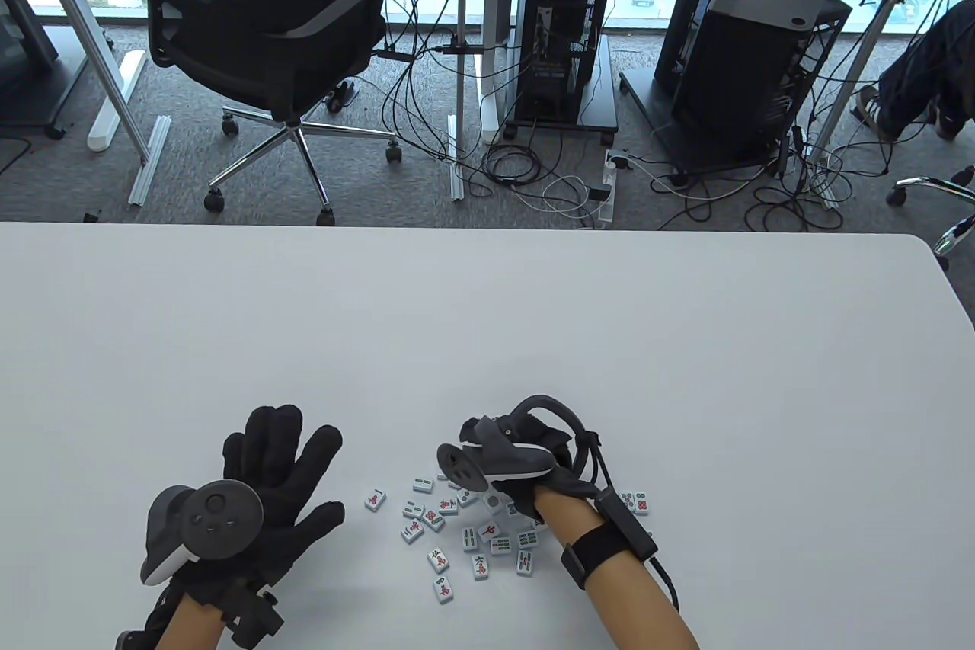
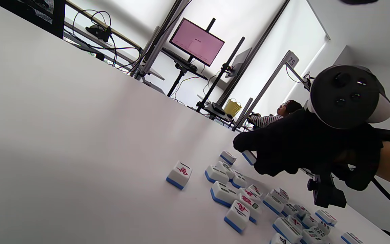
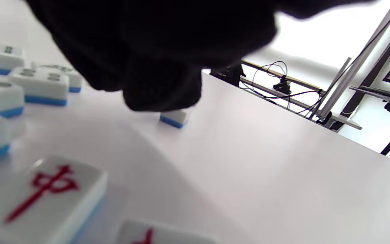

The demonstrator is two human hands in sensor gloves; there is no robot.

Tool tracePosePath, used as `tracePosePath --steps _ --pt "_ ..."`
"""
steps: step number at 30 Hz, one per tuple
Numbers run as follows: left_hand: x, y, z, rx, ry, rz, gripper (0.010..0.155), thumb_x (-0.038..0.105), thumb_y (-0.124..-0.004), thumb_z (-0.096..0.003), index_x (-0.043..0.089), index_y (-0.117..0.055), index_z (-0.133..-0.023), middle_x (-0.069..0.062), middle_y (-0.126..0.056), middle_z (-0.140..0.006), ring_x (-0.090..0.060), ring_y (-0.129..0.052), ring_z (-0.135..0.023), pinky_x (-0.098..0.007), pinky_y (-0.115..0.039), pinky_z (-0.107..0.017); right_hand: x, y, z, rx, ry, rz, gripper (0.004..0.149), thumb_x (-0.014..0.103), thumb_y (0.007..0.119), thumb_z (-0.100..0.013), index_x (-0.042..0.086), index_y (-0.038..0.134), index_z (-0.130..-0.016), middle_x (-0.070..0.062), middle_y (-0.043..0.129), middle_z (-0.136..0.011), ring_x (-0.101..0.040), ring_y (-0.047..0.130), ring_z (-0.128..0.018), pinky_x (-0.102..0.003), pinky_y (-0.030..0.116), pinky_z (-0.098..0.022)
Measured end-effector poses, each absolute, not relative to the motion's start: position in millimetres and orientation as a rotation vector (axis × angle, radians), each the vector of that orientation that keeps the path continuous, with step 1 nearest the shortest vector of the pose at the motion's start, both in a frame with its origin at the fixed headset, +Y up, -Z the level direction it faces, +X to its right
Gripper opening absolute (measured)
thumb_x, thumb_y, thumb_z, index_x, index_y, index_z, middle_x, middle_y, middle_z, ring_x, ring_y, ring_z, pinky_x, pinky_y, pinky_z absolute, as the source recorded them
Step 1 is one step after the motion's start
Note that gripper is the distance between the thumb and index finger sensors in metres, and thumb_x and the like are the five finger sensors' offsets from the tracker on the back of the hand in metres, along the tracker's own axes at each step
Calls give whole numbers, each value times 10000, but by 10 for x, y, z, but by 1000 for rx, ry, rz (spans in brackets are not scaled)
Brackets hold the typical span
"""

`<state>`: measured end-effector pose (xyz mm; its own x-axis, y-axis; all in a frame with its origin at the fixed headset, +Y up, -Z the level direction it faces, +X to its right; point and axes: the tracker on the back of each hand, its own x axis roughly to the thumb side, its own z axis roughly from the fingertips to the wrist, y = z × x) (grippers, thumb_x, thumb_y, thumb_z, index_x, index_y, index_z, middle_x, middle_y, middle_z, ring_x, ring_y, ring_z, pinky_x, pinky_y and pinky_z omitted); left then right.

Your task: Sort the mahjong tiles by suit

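Note:
Several white mahjong tiles with blue backs (image 1: 466,537) lie scattered face up near the table's front edge; they also show in the left wrist view (image 2: 245,203). My right hand (image 1: 480,437) hangs over the far side of the cluster, fingers curled down. In the left wrist view its fingertips (image 2: 249,145) close on one tile (image 2: 249,157) that stands on the table. The right wrist view shows the same tile (image 3: 174,118) under the gloved fingers (image 3: 161,91). My left hand (image 1: 305,467) lies flat with fingers spread, left of the tiles, holding nothing.
One tile (image 1: 375,500) lies apart at the left of the cluster, nearest my left hand. Another tile (image 1: 638,501) lies right of my right wrist. A red-character tile (image 3: 39,200) is close to the right wrist camera. The white table (image 1: 487,315) stretches away beyond the hands.

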<state>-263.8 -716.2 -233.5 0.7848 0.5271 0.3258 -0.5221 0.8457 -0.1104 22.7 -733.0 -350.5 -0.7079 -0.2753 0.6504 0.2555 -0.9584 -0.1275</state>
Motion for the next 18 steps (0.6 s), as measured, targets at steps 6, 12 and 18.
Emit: tracePosePath --steps 6,12,18 --pt "-2632 -7167 -2338 -23 -352 563 795 756 -555 -463 461 -204 -1113 184 143 -1099 -139 229 -1046 -506 115 -708 800 -7080 -3689 -726 13 -2743 590 353 860 -377 88 749 -893 -16 987 -437 -104 904 -148 -266 821 -124" --pt "-2625 -7168 -2338 -17 -352 550 794 755 -557 -463 464 -204 -1112 185 144 -1099 -137 230 -1046 -505 119 -707 1281 -7299 -3716 -533 -265 -2752 586 347 861 -382 89 752 -897 -20 987 -455 -109 912 -165 -268 827 -137" --pt "-2637 -7170 -2340 -11 -343 546 792 754 -557 -463 465 -204 -1111 187 144 -1098 -135 231 -1045 -504 121 -706 1516 -7531 -3662 -482 -352 -2744 566 344 859 -388 101 767 -890 -20 985 -467 -108 914 -171 -267 829 -141"
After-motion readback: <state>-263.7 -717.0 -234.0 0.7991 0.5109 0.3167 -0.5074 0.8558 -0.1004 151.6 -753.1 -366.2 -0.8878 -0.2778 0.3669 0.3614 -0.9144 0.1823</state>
